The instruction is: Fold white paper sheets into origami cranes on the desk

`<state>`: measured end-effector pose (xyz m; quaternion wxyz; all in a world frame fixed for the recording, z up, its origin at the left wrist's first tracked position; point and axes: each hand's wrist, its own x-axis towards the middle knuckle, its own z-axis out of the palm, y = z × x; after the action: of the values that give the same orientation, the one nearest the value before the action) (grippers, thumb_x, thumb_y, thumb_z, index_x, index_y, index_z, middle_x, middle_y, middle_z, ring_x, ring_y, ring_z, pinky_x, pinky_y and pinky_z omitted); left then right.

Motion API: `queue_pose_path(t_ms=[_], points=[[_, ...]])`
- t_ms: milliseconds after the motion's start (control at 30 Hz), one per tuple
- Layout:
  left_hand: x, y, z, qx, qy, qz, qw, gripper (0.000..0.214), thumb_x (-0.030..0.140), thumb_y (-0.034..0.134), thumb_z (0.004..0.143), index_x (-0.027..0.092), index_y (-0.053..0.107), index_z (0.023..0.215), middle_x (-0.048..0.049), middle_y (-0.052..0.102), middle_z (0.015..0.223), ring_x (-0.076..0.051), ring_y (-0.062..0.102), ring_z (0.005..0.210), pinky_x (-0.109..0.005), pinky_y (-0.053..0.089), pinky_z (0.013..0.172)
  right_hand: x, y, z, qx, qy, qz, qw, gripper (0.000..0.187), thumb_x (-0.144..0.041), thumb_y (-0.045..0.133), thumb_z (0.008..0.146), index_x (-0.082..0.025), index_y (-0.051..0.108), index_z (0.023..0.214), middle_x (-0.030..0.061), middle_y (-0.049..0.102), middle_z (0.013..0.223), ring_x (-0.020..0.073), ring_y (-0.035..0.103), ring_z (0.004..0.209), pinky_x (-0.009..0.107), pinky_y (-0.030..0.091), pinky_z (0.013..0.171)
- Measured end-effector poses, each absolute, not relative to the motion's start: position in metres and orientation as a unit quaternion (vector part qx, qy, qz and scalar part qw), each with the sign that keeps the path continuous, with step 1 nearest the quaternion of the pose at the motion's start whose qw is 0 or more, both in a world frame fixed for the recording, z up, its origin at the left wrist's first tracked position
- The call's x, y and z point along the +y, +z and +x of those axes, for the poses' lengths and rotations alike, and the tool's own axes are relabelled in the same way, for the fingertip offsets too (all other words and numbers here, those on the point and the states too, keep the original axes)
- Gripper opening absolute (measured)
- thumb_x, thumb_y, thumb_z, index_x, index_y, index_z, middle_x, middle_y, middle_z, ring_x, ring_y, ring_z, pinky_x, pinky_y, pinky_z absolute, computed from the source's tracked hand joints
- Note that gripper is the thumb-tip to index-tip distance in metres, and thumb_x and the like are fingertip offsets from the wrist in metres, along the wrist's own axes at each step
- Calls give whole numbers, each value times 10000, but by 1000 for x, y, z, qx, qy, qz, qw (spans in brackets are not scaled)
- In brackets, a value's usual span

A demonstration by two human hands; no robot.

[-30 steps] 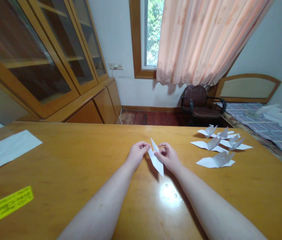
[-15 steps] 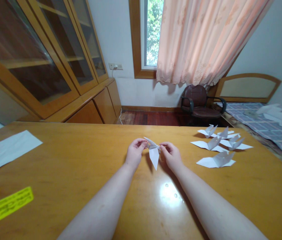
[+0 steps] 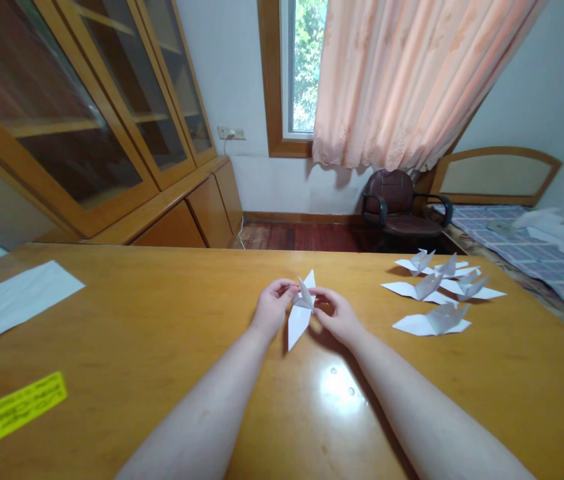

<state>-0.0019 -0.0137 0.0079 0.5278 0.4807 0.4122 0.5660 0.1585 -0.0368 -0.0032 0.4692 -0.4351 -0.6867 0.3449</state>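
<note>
A partly folded white paper piece (image 3: pixel 300 313) is held just above the wooden table (image 3: pixel 162 333) between both hands. My left hand (image 3: pixel 273 309) pinches its upper left part with thumb and fingers closed. My right hand (image 3: pixel 338 315) pinches the paper from the right, fingers curled. The paper's long point hangs down and to the left, and a short flap sticks up.
Several finished white paper cranes (image 3: pixel 435 291) lie on the table to the right. A white sheet (image 3: pixel 9 300) and a yellow printed strip (image 3: pixel 9 412) lie at the left. Beyond the table stand a glass-door cabinet (image 3: pixel 87 120), a dark chair (image 3: pixel 402 207) and a bed (image 3: pixel 537 253).
The folded paper has been turned between my fingers: its long point swung from down-right to down-left, and a flap now stands up. Both hands stayed in about the same place.
</note>
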Motion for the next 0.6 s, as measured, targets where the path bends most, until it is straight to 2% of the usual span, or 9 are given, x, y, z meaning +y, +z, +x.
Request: queue_pose_path(t_ms=[133,367,600], points=[[-13,5,-2,406,560,489,531,148,299,666,677,168,629,735,-17,651,725,-140,591,705,-258,462,701,-38,-3,159,-707,323,-440,451,375,-118,543,683,-204,626,1039,59,659,1015,193,595,921,371,451,866],[-15,5,-1,417,536,510,528,179,327,669,672,163,640,737,-22,648,724,-144,586,696,-255,461,688,-38,-3,162,-700,345,-426,458,336,-250,560,767,-221,608,1098,74,637,1083,203,592,938,373,459,844],[-14,1,-3,426,518,549,499,156,307,648,696,160,649,750,-39,656,754,-156,587,723,-265,452,711,-36,-2,158,-713,286,-482,422,132,-279,599,752,-206,656,845,42,644,800,171,583,736,315,472,699]])
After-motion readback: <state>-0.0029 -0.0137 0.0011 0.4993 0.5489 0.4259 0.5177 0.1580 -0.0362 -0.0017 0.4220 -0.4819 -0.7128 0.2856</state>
